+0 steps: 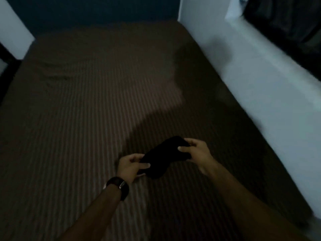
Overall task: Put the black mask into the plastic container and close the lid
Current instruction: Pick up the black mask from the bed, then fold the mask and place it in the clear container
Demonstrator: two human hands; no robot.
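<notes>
The black mask [165, 156] is a dark soft strip held slantwise just above the striped bed, low in the middle of the head view. My left hand [130, 166], with a dark watch on its wrist, pinches the mask's lower left end. My right hand [196, 152] grips the upper right end between thumb and fingers. No plastic container or lid shows anywhere in this dim, blurred frame.
A brown striped bedsheet [86, 110] covers the bed and fills most of the view. A white wall [269, 94] runs along the right side, with a dark window or frame [286, 21] above it. Another white wall piece [12, 32] stands at the far left.
</notes>
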